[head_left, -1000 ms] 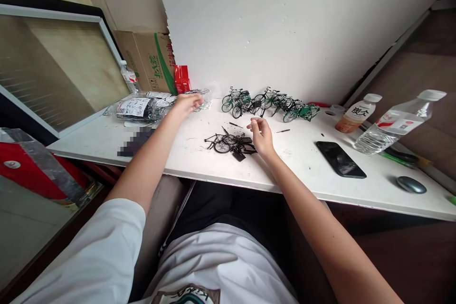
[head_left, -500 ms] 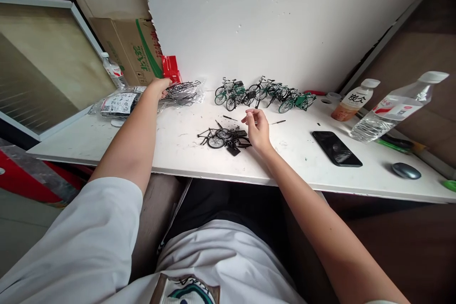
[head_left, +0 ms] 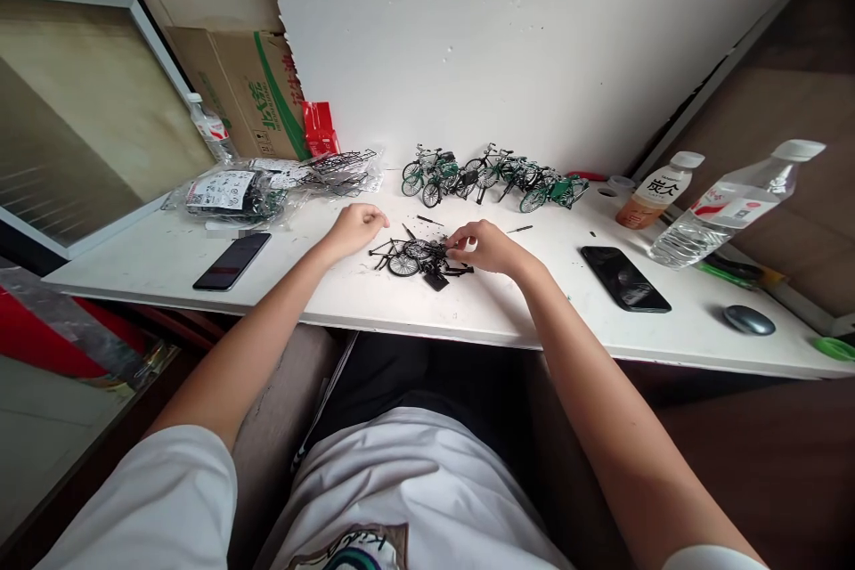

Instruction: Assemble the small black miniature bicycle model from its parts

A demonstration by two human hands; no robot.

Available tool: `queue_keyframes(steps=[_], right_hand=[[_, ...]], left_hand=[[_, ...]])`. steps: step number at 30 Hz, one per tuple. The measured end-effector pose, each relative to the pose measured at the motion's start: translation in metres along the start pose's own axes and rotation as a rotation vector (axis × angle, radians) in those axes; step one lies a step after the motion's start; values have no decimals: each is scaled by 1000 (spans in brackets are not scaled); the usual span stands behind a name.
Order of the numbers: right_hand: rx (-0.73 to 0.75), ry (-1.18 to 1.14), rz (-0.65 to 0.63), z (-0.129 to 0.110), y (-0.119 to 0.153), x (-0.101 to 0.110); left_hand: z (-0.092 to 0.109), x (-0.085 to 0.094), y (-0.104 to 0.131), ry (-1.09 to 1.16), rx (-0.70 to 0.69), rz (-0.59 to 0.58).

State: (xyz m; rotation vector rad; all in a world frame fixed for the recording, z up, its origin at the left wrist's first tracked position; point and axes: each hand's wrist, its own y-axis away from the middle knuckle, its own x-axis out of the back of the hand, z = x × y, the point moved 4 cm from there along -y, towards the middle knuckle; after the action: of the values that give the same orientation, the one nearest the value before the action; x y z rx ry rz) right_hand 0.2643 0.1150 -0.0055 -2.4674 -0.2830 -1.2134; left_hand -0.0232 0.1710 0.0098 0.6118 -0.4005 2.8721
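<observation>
A pile of black model bicycle parts (head_left: 405, 264), with spoked wheels and thin frame pieces, lies on the white table in front of me. Just above and left of it, my left hand (head_left: 359, 225) is closed with its fingertips together; whatever it may hold is too small to make out. My right hand (head_left: 482, 247) reaches onto the pile's right side, thumb and fingers pinched at the parts there. Which piece those fingers touch is hidden. Behind the pile lies a thin dark rod, perhaps a screwdriver (head_left: 429, 220), with a similar rod (head_left: 519, 229) farther right.
Several assembled green and black model bicycles (head_left: 491, 174) stand along the wall. Clear plastic bags of parts (head_left: 233, 191) lie at the back left, near a phone (head_left: 232, 262). To the right are another phone (head_left: 624, 278), a mouse (head_left: 749, 320) and two bottles (head_left: 733, 205).
My left hand has come back from the plastic bags to beside the parts pile, uncovering the left phone. My right hand has moved slightly left and down onto the pile.
</observation>
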Motion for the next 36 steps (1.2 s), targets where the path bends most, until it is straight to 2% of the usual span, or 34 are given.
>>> queue_keyframes(steps=[2,6,12,15,20,26,31,36], right_hand=[[-38,19,-41,1,0,-5],[-93,23,-104,1,0,-10],[-124,-2,-79,6,-2,4],[-137,-12,-59,13,-2,13],[-97,-155,-104,24,0,19],[-129,-121,107,40,-3,17],[-142,-100,133,50,-2,9],[-144,-49,148,48,-1,7]], left_hand=[[0,-10,14,-89,-105,-48],[-8,-20,28,-218,-192,-50],[-7,-36,44,-324,-419,-104],[-8,-38,47,-308,-446,-105],[-16,-42,49,-271,-448,-139],[-21,-50,55,-392,-454,-113],[-17,-52,57,-419,-525,-99],[-14,-50,55,-366,-587,-81]])
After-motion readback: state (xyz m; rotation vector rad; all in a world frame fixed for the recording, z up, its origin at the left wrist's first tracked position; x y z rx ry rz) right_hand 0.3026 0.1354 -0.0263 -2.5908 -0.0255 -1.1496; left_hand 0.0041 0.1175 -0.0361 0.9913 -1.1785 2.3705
